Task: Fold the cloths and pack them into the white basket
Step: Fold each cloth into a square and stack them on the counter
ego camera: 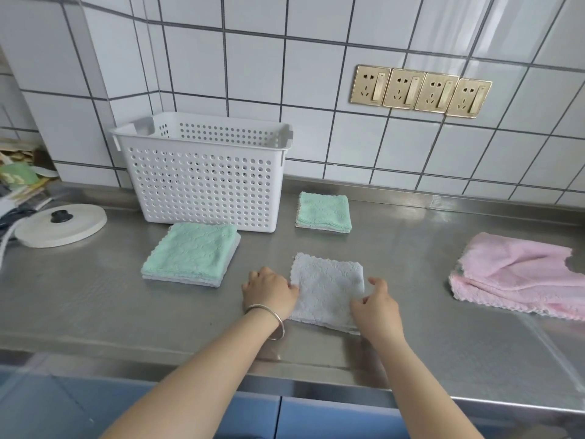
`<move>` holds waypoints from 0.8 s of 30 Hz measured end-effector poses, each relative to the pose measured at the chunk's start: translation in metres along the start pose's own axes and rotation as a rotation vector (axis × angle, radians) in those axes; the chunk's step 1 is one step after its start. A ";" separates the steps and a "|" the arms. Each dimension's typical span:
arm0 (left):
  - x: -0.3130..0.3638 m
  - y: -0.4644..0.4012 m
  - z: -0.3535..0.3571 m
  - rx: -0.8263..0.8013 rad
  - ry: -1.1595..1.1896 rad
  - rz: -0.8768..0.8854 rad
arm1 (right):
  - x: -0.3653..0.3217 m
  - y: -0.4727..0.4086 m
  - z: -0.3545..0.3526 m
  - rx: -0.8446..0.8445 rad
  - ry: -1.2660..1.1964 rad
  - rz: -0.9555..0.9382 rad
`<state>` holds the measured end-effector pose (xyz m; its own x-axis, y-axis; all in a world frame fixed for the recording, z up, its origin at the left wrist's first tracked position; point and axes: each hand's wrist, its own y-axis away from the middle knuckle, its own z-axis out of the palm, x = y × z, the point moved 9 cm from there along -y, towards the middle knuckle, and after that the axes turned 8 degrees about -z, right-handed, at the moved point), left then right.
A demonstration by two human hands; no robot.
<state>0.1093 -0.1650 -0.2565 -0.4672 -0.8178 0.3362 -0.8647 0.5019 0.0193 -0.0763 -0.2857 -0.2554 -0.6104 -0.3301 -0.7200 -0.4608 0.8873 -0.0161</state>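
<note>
A folded grey cloth (327,288) lies flat on the steel counter in front of me. My left hand (269,291) grips its left edge with curled fingers. My right hand (376,307) rests on its near right corner, thumb and fingers pinching the edge. A folded green cloth on a grey one (191,253) sits to the left, just before the white perforated basket (205,175), which stands upright by the wall. A smaller folded green cloth (323,212) lies right of the basket. An unfolded pink cloth (519,274) is spread at the far right.
A round white lid with a black knob (61,221) lies at the left, with clutter behind it. Brass wall sockets (419,91) sit on the tiled wall. The counter's front edge (316,386) runs just below my forearms.
</note>
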 end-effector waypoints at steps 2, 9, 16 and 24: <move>0.001 0.004 -0.005 -0.002 0.112 0.016 | -0.005 0.005 0.001 0.009 -0.011 -0.011; -0.050 -0.011 -0.091 0.159 0.714 -0.018 | -0.094 0.002 0.013 0.006 -0.368 -0.193; -0.153 -0.061 -0.157 0.301 0.852 -0.120 | -0.185 -0.010 0.118 -0.192 -0.631 -0.217; -0.211 -0.086 -0.125 0.262 0.634 -0.228 | -0.195 -0.011 0.173 -0.237 -0.531 -0.207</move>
<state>0.3050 -0.0005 -0.2108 -0.1419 -0.5338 0.8336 -0.9808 0.1897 -0.0455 0.1593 -0.1754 -0.2354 -0.1168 -0.2286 -0.9665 -0.7033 0.7062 -0.0820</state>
